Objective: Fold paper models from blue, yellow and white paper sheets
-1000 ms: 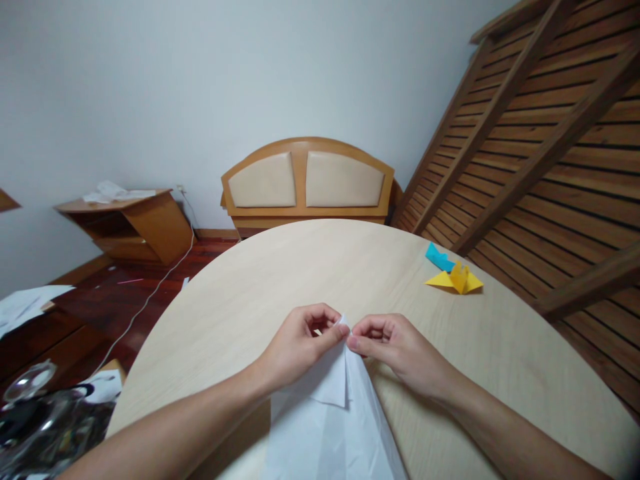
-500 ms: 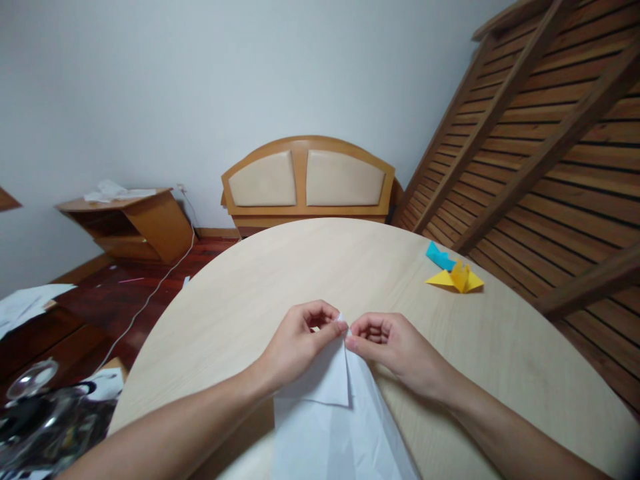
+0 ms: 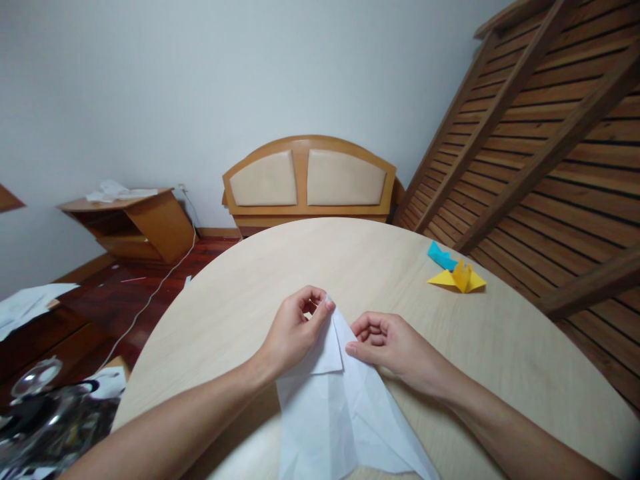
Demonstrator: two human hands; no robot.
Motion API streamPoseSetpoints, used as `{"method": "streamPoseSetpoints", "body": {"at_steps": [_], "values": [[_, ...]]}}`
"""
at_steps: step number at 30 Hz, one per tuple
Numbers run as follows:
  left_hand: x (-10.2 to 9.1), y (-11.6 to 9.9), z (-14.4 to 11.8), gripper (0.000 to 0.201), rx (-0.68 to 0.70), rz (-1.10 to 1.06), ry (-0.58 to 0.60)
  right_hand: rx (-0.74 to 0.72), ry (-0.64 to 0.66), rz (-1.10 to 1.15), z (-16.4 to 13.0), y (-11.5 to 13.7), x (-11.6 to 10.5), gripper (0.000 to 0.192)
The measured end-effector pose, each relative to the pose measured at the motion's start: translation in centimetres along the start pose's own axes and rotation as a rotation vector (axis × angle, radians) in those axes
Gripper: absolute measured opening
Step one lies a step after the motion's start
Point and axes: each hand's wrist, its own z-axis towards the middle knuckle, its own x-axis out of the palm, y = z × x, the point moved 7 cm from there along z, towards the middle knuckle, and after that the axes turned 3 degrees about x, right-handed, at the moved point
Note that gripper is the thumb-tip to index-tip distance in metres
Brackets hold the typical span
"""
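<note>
A creased white sheet of paper (image 3: pixel 340 413) with folded layers hangs between my hands, above the near part of the table. Its narrow top tip is pinched between the thumb and fingers of my left hand (image 3: pixel 299 327). My right hand (image 3: pixel 387 343) grips the paper's right slanting edge a little lower, thumb on the near side. A folded flap (image 3: pixel 325 357) lies over the front on the left, and part of it is hidden behind my left hand. The sheet's lower end runs out of view at the bottom.
On the round wooden table (image 3: pixel 240 293), a yellow origami crane (image 3: pixel 463 278) and a blue folded paper piece (image 3: pixel 441 256) sit at the far right. A slatted wooden panel (image 3: pixel 550 167) leans beyond the right edge. A low cabinet (image 3: pixel 145 227) stands back left.
My left hand has moved slightly up and left with the paper's tip. My right hand has slid down the right edge, so the hands are farther apart and more of the sheet shows.
</note>
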Motion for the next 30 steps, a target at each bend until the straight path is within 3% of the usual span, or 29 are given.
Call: {"method": "streamPoseSetpoints", "body": {"at_steps": [16, 24, 30], "values": [[0.1, 0.48, 0.67, 0.023, 0.03, -0.059, 0.105, 0.102, 0.042, 0.005, 0.32, -0.81, -0.76, 0.037], [-0.01, -0.24, 0.46, 0.023, 0.083, 0.022, 0.114, 0.1, 0.053, 0.011, 0.42, -1.0, -0.62, 0.04], [0.56, -0.21, 0.21, 0.021, -0.005, -0.058, 0.187, 0.075, 0.07, -0.011, 0.29, -0.89, -0.33, 0.035]]}}
